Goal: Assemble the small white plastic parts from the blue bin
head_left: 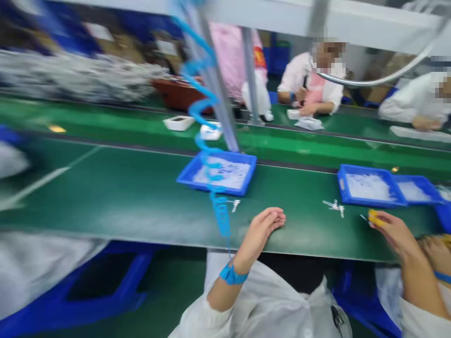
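Over the green table [141,202], the right hand [398,232] is grasping a yellow item [375,218], apparently thin-tipped but blurred, right of small white parts [334,206], while the left hand [262,226] is holding nothing, grip relaxed.

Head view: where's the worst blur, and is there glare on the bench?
Head view, left side: heavy smearing over the pale heap; head view, centre and right: the left hand, right hand and yellow object are soft but readable; head view, bench: a diffuse pale sheen toward its near edge.
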### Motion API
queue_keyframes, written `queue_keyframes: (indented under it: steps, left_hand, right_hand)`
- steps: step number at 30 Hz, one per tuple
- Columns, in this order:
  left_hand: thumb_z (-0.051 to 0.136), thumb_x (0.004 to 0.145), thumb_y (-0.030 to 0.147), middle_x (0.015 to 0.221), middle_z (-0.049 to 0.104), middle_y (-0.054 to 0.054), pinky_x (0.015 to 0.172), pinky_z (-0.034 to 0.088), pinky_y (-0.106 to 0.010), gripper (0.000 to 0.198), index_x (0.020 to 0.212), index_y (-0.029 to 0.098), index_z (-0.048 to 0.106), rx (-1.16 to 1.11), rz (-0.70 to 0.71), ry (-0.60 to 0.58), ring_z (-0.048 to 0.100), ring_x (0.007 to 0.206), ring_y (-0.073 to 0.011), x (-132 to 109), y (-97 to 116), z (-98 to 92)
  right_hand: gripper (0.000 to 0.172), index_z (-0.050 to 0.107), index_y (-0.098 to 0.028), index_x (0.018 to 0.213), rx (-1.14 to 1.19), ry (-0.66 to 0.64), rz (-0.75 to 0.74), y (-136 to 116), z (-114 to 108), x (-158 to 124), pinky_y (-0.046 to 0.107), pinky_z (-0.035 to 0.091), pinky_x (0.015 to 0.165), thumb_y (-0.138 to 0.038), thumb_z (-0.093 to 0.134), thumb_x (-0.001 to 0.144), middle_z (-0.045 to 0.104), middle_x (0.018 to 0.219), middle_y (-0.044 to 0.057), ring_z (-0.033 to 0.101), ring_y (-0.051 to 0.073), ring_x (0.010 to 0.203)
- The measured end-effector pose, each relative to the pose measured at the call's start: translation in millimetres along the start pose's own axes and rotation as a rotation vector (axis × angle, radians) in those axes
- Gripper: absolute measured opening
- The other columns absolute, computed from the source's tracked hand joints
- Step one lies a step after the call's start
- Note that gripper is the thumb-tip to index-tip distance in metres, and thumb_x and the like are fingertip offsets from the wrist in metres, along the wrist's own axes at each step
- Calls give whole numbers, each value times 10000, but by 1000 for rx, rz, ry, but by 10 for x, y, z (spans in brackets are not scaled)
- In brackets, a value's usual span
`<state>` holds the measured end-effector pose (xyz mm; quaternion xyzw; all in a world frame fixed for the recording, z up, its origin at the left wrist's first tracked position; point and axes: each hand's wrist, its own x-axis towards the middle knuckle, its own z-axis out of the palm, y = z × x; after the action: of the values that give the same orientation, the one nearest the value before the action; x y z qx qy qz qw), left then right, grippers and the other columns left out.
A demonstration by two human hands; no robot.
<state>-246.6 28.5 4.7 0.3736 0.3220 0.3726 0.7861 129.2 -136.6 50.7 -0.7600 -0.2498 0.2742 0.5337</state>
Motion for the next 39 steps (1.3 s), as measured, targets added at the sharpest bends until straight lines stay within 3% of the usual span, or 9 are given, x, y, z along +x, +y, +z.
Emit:
queue_keyframes:
  steps: [2, 7, 12, 15, 18, 24, 28, 34, 39]
  left_hand:
    - [812, 909, 441, 1172, 791, -145, 1092, 573, -389, 351, 1104, 150, 792, -186, -155, -56, 742, 1131, -249, 78, -92, 323]
    - [628, 1016, 483, 1437, 697, -172, 1154, 551, -442, 392, 1203, 160, 747, -469, -400, -125, 692, 1302, -291, 208, -164, 1001]
    - [585, 1033, 345, 1312, 748, -130, 1089, 588, -396, 242, 1103, 164, 730, -545, -228, 16, 717, 1234, -254, 344, 26, 944]
    - [582, 1022, 240, 1192, 769, -107, 1030, 616, -355, 158, 1016, 157, 716, -636, -236, 133, 745, 1155, -215, 325, 70, 822]
    - [551, 1026, 170, 1107, 770, -103, 988, 648, -350, 154, 981, 150, 697, -725, -319, 238, 767, 1094, -201, 298, 45, 767]
    - [517, 1049, 160, 1087, 771, -107, 1011, 669, -364, 166, 1019, 163, 681, -751, -415, 341, 777, 1102, -197, 321, -29, 725]
    - [532, 1039, 183, 1107, 770, -141, 1035, 660, -396, 160, 1034, 135, 684, -704, -447, 324, 779, 1112, -230, 312, -62, 749]
    - [532, 1026, 196, 1130, 760, -162, 1047, 643, -395, 177, 1045, 114, 688, -718, -406, 301, 778, 1096, -238, 303, -80, 781]
    - [601, 994, 253, 1121, 753, -131, 1088, 612, -373, 147, 1014, 150, 705, -699, -300, 198, 752, 1143, -225, 337, -137, 717]
  right_hand:
    - [620, 762, -183, 879, 83, -61, 63, -21, -11, -179, 320, 611, 668, -526, 1045, 445, 723, 867, 67, 669, 208, 755]
    - [237, 754, -198, 1000, -106, -526, -287, -458, 1021, -390, 319, 600, 765, -371, 779, 841, 720, 983, 69, 671, 213, 895]
    - [232, 715, -198, 1100, -425, -614, -695, -824, 1755, -642, 390, 575, 968, -100, 602, 923, 713, 1138, 94, 673, 236, 1066]
    - [384, 669, -227, 1353, -364, -658, -750, -870, 1745, -783, 425, 535, 1126, -122, 606, 989, 662, 1412, 117, 624, 254, 1321]
    - [393, 661, -270, 1421, -303, -599, -670, -738, 1395, -799, 369, 590, 1044, -222, 608, 1035, 625, 1511, 93, 634, 237, 1341]
    - [332, 760, -144, 1153, -607, 183, -280, 64, 225, -249, 403, 582, 894, -327, 668, 892, 760, 1096, 132, 724, 254, 938]
    - [271, 765, -130, 1000, -778, 209, -191, 450, -117, 136, 378, 535, 829, -273, 638, 807, 736, 994, 133, 667, 230, 808]
    - [251, 751, -169, 943, -670, 155, -294, 232, 199, 13, 381, 518, 777, -362, 637, 828, 739, 909, 112, 671, 258, 795]
    - [200, 766, -231, 1040, -442, -314, -640, -363, 1417, -541, 350, 563, 813, -347, 609, 993, 752, 1039, 80, 697, 241, 911]
